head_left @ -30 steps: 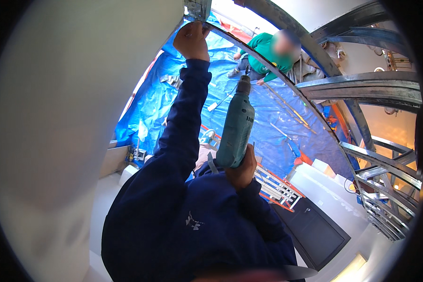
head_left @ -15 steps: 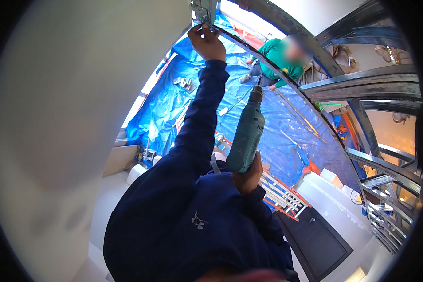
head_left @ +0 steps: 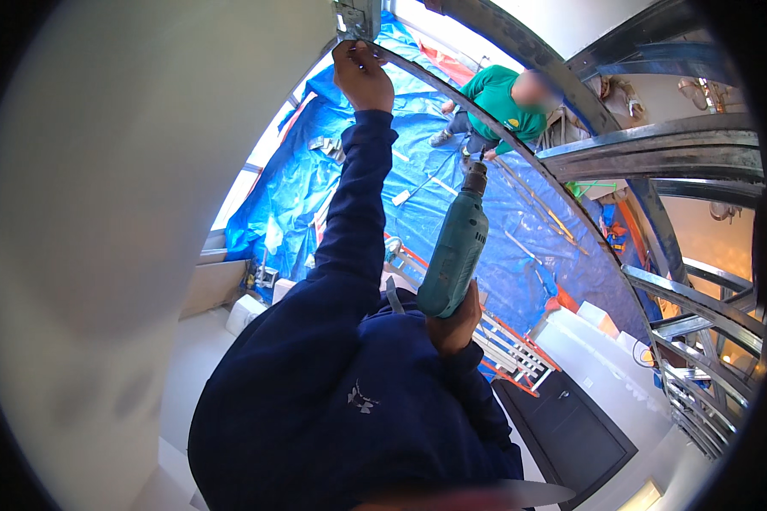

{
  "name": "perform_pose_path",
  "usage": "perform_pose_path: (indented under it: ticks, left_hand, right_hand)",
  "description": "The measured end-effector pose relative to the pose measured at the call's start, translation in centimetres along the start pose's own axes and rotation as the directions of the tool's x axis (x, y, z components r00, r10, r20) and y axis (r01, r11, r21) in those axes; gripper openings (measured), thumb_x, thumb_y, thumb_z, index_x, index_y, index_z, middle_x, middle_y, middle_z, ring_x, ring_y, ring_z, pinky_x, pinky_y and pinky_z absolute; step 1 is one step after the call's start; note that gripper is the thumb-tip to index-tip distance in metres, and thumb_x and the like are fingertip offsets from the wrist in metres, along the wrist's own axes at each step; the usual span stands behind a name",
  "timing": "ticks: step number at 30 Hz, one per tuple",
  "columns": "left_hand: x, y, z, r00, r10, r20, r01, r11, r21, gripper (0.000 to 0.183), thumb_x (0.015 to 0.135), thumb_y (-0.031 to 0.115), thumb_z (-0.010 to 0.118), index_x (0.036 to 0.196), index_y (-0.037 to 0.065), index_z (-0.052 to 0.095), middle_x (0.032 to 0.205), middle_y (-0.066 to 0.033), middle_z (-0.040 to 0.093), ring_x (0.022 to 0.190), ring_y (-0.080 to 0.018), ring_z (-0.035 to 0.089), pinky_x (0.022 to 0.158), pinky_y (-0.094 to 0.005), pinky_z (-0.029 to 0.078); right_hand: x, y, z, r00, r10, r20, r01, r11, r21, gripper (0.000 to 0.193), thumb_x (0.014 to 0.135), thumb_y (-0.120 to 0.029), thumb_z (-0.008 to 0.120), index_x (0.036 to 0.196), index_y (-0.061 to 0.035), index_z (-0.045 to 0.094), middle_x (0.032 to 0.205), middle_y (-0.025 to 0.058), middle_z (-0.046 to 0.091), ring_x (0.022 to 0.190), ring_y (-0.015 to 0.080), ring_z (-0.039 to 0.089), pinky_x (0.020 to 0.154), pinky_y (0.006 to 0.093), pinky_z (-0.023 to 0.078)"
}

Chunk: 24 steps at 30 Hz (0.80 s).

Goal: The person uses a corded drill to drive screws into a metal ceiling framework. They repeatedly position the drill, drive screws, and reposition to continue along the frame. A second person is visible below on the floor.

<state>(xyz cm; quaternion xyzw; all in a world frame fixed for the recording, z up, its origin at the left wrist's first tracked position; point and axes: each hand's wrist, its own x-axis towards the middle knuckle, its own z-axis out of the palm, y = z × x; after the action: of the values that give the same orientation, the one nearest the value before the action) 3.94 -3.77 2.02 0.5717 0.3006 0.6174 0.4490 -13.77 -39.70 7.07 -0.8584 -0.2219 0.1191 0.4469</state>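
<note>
My left hand (head_left: 364, 78) is raised at the top, its fingers closed and pressed together against the lower end of a metal bracket (head_left: 355, 19), where a curved dark metal strip begins. Whatever the fingertips pinch there is too small to make out. Lower and to the right, my right hand (head_left: 453, 328) is wrapped around the handle of a teal power drill (head_left: 454, 247). The drill's chuck (head_left: 474, 177) points upward, toward the curved metal strip (head_left: 520, 143), but apart from the bracket.
A pale panel (head_left: 145, 187) fills the left side. Curved metal framing (head_left: 656, 153) crosses the right. Far below, a co-worker in a green top (head_left: 498, 98) stands on blue tarpaulin (head_left: 418, 170). A ladder (head_left: 516, 349), a dark door (head_left: 567, 430) and white boxes (head_left: 599, 317) are lower down.
My left hand has shifted slightly left and up along with the bracket in the picture. The drill has moved a little to the right and down, still in my right hand.
</note>
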Motion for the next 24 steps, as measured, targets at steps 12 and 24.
perform_pose_path:
  ticks: [12, 24]
  left_hand:
    - [1.3, -1.5, -1.0, 0.96, 0.235, 0.152, -0.269, 0.927, 0.261, 0.015, 0.102, 0.012, 0.051, 0.106, -0.002, 0.05, 0.08, -0.0193, 0.062, 0.072, -0.0339, 0.064, 0.068, -0.0433, 0.049]
    - [1.2, -1.4, -2.1, 0.797, -0.528, 0.294, 0.59, 0.574, -0.568, 0.03, 0.105, 0.033, 0.061, 0.109, 0.006, 0.05, 0.067, 0.0008, 0.043, 0.055, -0.0082, 0.045, 0.045, -0.0248, 0.033]
  right_hand:
    - [0.1, 0.0, 0.3, 0.993, -0.115, 0.004, 0.115, 0.993, 0.025, 0.039, 0.077, -0.008, 0.082, 0.107, -0.0002, 0.058, 0.093, 0.0175, 0.064, 0.084, 0.0371, 0.068, 0.072, 0.0431, 0.053]
    - [2.8, -2.8, 1.9, 0.99, -0.127, 0.057, 0.123, 0.989, 0.078, 0.044, 0.078, -0.012, 0.083, 0.114, -0.0001, 0.06, 0.097, 0.0173, 0.066, 0.088, 0.0373, 0.069, 0.075, 0.042, 0.054]
